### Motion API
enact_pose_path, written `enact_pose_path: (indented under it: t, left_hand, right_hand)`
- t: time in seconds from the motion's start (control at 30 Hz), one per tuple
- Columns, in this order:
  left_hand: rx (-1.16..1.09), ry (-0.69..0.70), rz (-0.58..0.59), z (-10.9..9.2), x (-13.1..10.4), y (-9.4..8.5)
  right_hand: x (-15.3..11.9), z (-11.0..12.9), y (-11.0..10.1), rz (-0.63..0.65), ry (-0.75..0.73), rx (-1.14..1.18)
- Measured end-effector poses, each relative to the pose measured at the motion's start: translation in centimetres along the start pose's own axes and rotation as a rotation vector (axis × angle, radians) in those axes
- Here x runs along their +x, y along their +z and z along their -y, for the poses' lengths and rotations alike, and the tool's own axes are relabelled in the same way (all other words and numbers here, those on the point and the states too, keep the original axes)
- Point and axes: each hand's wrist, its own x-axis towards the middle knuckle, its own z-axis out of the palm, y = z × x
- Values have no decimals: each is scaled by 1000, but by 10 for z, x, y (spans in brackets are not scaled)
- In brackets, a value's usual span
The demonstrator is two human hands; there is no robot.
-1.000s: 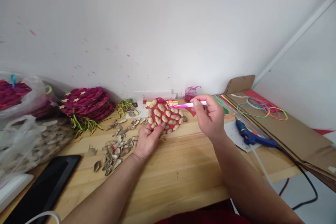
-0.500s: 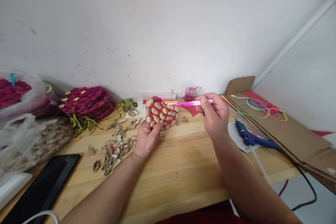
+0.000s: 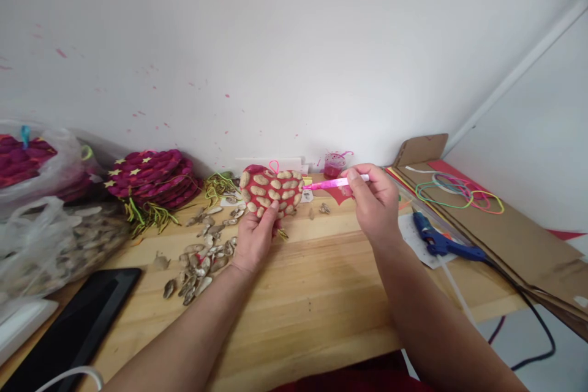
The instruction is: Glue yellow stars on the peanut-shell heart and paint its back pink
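Observation:
My left hand [image 3: 258, 234] grips the lower part of a red heart-shaped piece [image 3: 271, 191] covered in peanut shells, its thumb lying across the front. A small pink loop [image 3: 274, 166] sticks up from the heart's top notch. In my right hand [image 3: 374, 205] is a white paintbrush [image 3: 340, 182] stained pink, held level between thumb and fingers. The brush's pink tip meets or nearly meets the heart's right edge. Behind the brush, against the wall, stands a clear cup of pink paint [image 3: 334, 165].
Loose peanut shells [image 3: 204, 260] lie left of my hands. Farther left are stacked magenta shell-covered pieces [image 3: 151, 177], a plastic bag of shells [image 3: 78, 251] and a black tablet-like device [image 3: 73, 331]. On the right sit a blue glue gun [image 3: 441, 242], cardboard [image 3: 496, 226] and coloured cords [image 3: 459, 190].
The heart has shifted a little left and turned so that its face and loop show more fully. The brush has stayed by its right edge, with my right hand almost still.

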Motion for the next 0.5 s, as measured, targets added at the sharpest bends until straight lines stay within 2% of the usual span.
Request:
enact_pose_path:
  t: [0.27, 0.5]
  left_hand:
    - [-244, -105, -73, -17, -3, 9]
    - [-430, -152, -83, -23, 4, 5]
  right_hand:
    - [-1, 1, 1, 2, -45, -99]
    - [-5, 1, 3, 49, -72, -173]
